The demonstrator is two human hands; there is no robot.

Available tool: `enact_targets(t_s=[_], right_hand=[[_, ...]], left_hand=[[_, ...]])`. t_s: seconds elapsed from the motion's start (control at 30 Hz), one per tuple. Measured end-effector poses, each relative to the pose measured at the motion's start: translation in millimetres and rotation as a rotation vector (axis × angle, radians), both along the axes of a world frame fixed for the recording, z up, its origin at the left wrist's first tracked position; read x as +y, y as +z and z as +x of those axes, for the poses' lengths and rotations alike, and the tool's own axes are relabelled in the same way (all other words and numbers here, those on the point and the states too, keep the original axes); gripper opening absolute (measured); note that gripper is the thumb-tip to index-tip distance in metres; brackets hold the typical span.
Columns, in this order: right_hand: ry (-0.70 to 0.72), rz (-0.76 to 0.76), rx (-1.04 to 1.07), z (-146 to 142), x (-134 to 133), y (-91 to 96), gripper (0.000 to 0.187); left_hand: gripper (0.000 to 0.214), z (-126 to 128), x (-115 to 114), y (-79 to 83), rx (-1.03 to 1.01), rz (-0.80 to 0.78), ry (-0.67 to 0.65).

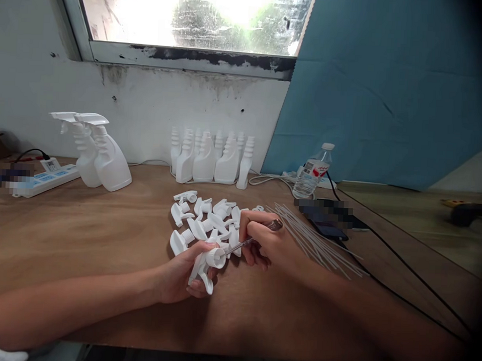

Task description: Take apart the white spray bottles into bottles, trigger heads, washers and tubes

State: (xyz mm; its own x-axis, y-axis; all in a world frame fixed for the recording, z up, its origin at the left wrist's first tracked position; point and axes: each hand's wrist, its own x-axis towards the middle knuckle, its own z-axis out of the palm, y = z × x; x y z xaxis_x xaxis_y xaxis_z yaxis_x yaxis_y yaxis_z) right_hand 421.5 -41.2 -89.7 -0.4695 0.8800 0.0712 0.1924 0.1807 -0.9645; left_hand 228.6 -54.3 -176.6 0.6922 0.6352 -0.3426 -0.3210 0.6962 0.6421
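Observation:
In my left hand (184, 279) I grip a white trigger spray head (216, 258), its round collar turned up and to the right. My right hand (268, 243) is closed round what looks like a small screwdriver (277, 224) with a brown handle. Its thin metal shaft points down-left, and the tip reaches the collar of the spray head; whether it is inside the opening I cannot tell. Just beyond both hands lies a loose pile of white spray heads (199, 227). A bundle of thin whitish tubes (310, 237) fans out beside my right forearm.
Several white bottles without heads (204, 160) stand along the wall. Two bottles fitted with spray heads (112, 161) stand at the left, by a power strip (51, 180). At the right are a water bottle (311, 173), a phone (327, 227) and black cables (412, 286).

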Motion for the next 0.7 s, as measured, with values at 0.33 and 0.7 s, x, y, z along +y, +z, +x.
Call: enact_targets(t_s=[0.33,0.7], right_hand=[[0.056,-0.145,0.206,7,3,-22.3,0.013],[0.155,0.027,0.334,9,-5,-35.4,0.017]], left_hand=[[0.036,-2,4,-2.7,-0.005,-0.012,-0.017],[0.018,-1,5,-1.6,-0.133,-0.01,-0.025]])
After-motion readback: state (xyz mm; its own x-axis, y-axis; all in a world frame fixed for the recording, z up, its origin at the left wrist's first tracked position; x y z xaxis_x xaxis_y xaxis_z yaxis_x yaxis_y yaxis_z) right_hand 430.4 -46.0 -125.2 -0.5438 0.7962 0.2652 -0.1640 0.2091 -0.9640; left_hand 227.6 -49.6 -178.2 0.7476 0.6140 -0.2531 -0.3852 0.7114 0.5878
